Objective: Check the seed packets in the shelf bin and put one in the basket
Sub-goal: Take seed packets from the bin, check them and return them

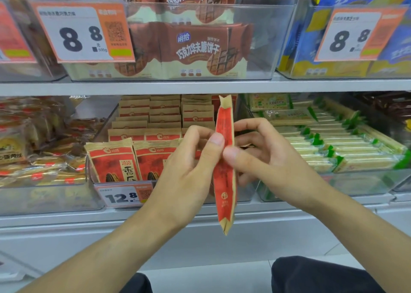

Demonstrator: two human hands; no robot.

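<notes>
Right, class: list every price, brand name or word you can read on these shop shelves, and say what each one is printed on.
"8.8": orange-and-white price tag on the clear upper bin.
"8.8": matching price tag at upper right.
"12.8": price tag on the seed-packet bin.
"巧克力华夫脆饼干": brown biscuit bags.
"洽洽": red-and-tan paper seed packets in the bin.
Held edge-on red packet: print unreadable.
Small tag print, QR codes: blurred.

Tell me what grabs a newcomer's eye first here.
Front and centre, a red seed packet is held edge-on and upright, pinched by the left hand and right hand. Behind them, a bin holds rows of matching packets with a 12.8 price tag. On the upper shelf, a big 8.8 tag stands out.
</notes>
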